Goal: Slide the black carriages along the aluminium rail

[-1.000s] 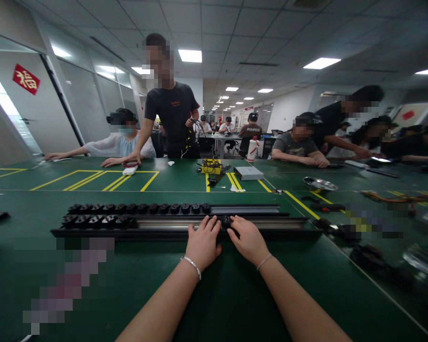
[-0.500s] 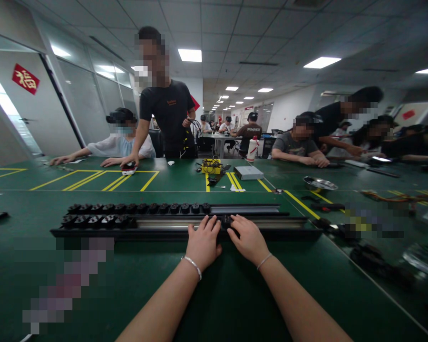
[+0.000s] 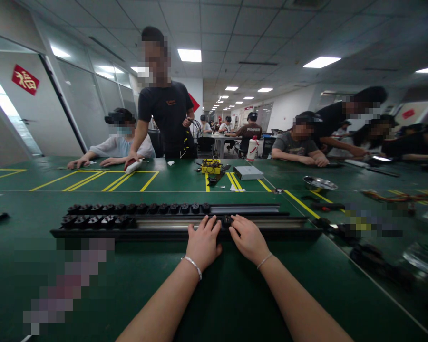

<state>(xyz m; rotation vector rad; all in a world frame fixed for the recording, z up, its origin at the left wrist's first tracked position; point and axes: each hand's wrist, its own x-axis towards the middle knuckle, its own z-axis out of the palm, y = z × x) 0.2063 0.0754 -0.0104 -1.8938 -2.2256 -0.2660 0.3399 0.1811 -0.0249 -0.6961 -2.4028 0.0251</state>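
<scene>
A long black track [image 3: 164, 225] with a shiny metal channel lies across the green table in front of me. My left hand [image 3: 204, 240] rests on it, palm down with fingers spread. Just right of those fingers sits one small black module [image 3: 227, 220] in the channel. My right hand [image 3: 248, 238] has its fingertips at the right side of this module, fingers apart and slightly bent; whether they press on it is hard to see. Several similar black modules [image 3: 96, 220] fill the track's left end. Behind it, a second track [image 3: 248, 209] carries a longer row of modules [image 3: 153, 208].
Beyond the tracks stand a yellow object wound with black cables [image 3: 211, 166], a grey box [image 3: 248, 172] and a white bottle [image 3: 252, 149]. A metal bowl [image 3: 320, 183] and dark cables [image 3: 378, 266] lie to the right. Several people are around the table.
My hands stay almost where they were, with the right fingers shifted very slightly. Across the table, the standing person has tilted a red-and-white object, and a seated person's hand has moved inward.
</scene>
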